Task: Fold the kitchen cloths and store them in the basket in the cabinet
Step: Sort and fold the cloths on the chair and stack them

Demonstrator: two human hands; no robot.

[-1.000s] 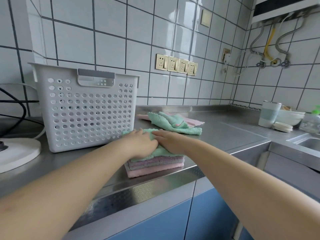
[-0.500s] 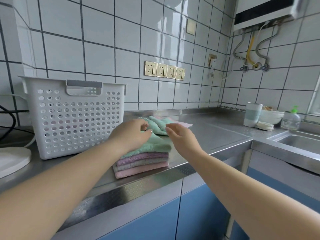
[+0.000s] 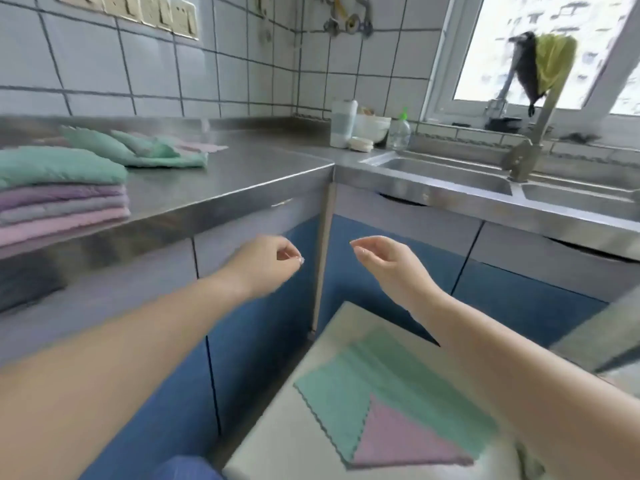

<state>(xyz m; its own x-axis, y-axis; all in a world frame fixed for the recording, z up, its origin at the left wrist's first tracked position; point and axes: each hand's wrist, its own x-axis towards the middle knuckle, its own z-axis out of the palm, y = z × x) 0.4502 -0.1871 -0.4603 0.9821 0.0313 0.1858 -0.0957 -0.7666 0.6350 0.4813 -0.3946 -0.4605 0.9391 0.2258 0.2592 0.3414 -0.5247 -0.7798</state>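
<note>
Two flat cloths lie nearest, low right: a green cloth spread on a pale surface, w/ a pink cloth lying over its near corner. Both unfolded.

Above them, both hands hang in mid-air in front of the blue cabinet doors, touching nothing. Left hand: fingers curled in, thumb and fingertips close together, nothing held. Right hand: fingers loosely bent and relaxed, palm facing left, also holding nothing. Hands apart, one each side of the steel corner post.

Further back, far left on the steel counter: folded stack near the front edge – green on top, purple, grey and pink layers under. Behind it, a crumpled green cloth atop a flat pink one, unfolded.

Far right: sink w/ tap, plus a cup, bowl and soap bottle in the corner by the tiles. Rags hang at the window. Frame is blurry.
</note>
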